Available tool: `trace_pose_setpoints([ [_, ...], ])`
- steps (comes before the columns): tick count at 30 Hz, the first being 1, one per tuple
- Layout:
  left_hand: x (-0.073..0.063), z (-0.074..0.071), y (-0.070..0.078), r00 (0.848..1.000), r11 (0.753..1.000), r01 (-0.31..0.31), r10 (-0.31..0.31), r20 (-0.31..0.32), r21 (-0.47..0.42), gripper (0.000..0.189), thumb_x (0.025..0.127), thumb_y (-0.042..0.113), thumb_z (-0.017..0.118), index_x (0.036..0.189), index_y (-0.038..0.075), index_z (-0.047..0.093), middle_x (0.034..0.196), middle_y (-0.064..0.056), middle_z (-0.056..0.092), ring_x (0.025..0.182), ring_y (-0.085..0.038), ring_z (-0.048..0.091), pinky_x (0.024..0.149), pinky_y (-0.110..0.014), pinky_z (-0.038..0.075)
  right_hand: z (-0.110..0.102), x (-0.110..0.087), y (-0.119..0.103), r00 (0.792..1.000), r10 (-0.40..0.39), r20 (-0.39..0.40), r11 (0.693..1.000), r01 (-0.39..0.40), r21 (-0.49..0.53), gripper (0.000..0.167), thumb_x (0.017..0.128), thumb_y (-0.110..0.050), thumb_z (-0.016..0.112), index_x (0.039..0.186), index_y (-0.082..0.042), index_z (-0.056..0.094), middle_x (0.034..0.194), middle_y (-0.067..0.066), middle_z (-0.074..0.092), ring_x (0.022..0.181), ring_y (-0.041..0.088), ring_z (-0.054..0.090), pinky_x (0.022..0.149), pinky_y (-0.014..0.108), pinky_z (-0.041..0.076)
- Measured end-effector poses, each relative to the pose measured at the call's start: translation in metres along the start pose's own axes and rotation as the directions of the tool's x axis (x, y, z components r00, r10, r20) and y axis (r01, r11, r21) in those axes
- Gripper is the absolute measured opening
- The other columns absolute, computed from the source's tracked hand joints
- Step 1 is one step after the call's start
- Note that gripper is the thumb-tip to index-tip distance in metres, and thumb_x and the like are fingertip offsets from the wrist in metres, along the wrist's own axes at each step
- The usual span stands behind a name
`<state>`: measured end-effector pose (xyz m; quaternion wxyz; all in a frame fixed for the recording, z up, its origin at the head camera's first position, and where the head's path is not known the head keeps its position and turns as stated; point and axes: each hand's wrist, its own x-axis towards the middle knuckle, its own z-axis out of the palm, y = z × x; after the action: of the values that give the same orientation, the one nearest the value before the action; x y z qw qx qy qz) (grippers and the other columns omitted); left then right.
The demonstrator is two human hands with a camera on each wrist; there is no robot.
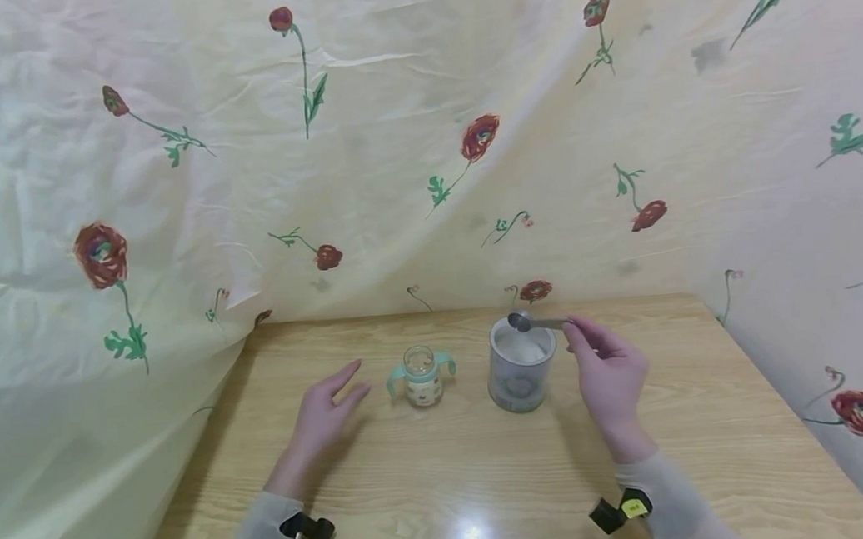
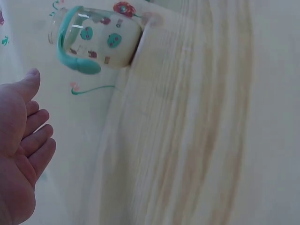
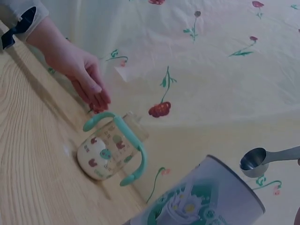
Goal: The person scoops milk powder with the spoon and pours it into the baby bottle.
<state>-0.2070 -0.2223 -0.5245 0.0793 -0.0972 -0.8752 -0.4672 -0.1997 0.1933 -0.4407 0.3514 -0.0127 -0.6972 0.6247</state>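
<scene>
My right hand (image 1: 612, 378) pinches the handle of a metal measuring spoon (image 1: 519, 323), whose bowl is over the open mouth of a round can (image 1: 520, 384). White powder (image 1: 521, 348) shows inside the can. In the right wrist view the spoon bowl (image 3: 253, 161) hangs beside the can's rim and looks dark inside. A lidless baby bottle (image 1: 424, 389) with teal handles stands left of the can, with something whitish in its lower part. Left of the bottle my left hand (image 1: 323, 412) hovers with thumb and fingers apart, touching nothing.
Both containers stand on a wooden table (image 1: 446, 477) towards its far edge. A cream cloth (image 1: 364, 166) with red poppies hangs behind the table and along its sides. Each wrist bears a small black camera (image 1: 318, 531).
</scene>
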Motion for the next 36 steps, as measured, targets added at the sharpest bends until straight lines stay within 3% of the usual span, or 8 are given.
trace_pose_setpoints([
  [5,-0.004,-0.003,-0.006,0.999,0.999,-0.029,0.03,-0.021,0.025,0.054,0.103,0.029,0.075,0.15,0.005,0.061,0.153,-0.017,0.057,0.142,-0.039,0.054,0.119,-0.058,0.041,-0.006,-0.002,-0.004,0.999,0.013,0.03,0.999,-0.012,-0.053,0.012,0.094,0.008,0.077,0.105,0.007,0.08,0.091,0.011,0.081,0.068,-0.002,0.066,0.052,0.009,0.048],
  [9,-0.001,0.008,0.0,0.998,0.998,-0.055,0.054,-0.019,-0.029,0.056,0.099,0.023,0.08,0.149,0.005,0.062,0.152,-0.016,0.058,0.141,-0.039,0.055,0.118,-0.057,0.043,-0.011,-0.003,0.009,0.998,0.023,0.062,0.992,-0.016,-0.122,0.012,0.093,0.007,0.079,0.105,0.004,0.082,0.089,0.013,0.08,0.067,-0.002,0.066,0.044,0.011,0.039],
  [17,0.015,0.041,0.026,0.998,0.993,-0.045,0.048,0.029,-0.109,0.069,0.093,0.033,0.086,0.153,0.009,0.06,0.156,-0.007,0.056,0.145,-0.033,0.051,0.12,-0.055,0.041,-0.013,-0.006,0.022,0.991,-0.002,0.136,0.982,0.027,-0.187,0.01,0.095,-0.005,0.082,0.104,-0.004,0.085,0.092,0.014,0.081,0.07,-0.001,0.068,0.053,0.011,0.049],
  [24,0.021,0.054,0.03,0.999,0.988,-0.027,0.034,0.043,-0.149,0.065,0.093,0.033,0.086,0.15,0.011,0.063,0.152,-0.003,0.06,0.143,-0.03,0.055,0.121,-0.053,0.042,-0.01,-0.002,0.022,0.972,-0.022,0.233,0.952,0.092,-0.292,0.012,0.096,-0.012,0.082,0.106,-0.008,0.085,0.093,0.008,0.081,0.076,0.007,0.069,0.06,0.012,0.05],
  [28,0.024,0.057,0.029,0.998,0.986,-0.036,0.043,0.041,-0.16,0.06,0.094,0.03,0.086,0.147,0.014,0.066,0.15,-0.003,0.063,0.141,-0.028,0.057,0.12,-0.052,0.043,-0.006,0.005,0.018,0.934,0.011,0.358,0.899,0.147,-0.412,0.013,0.097,-0.013,0.08,0.108,-0.008,0.085,0.098,0.008,0.082,0.08,0.015,0.069,0.065,0.016,0.051],
  [34,0.028,0.06,0.027,0.997,0.984,-0.066,0.072,0.031,-0.164,0.056,0.095,0.028,0.085,0.145,0.011,0.067,0.147,-0.006,0.065,0.138,-0.029,0.06,0.119,-0.052,0.043,0.007,0.022,0.008,0.829,0.041,0.558,0.797,0.31,-0.518,0.016,0.098,-0.016,0.077,0.109,-0.007,0.084,0.1,0.01,0.082,0.069,0.015,0.068,0.055,0.029,0.053],
  [36,0.029,0.061,0.026,0.997,0.984,-0.069,0.075,0.03,-0.167,0.056,0.094,0.027,0.085,0.144,0.01,0.067,0.147,-0.006,0.065,0.138,-0.029,0.06,0.119,-0.052,0.044,0.009,0.026,0.005,0.806,0.047,0.59,0.776,0.342,-0.53,0.017,0.098,-0.016,0.076,0.109,-0.005,0.084,0.101,0.012,0.082,0.066,0.014,0.066,0.054,0.03,0.052],
])
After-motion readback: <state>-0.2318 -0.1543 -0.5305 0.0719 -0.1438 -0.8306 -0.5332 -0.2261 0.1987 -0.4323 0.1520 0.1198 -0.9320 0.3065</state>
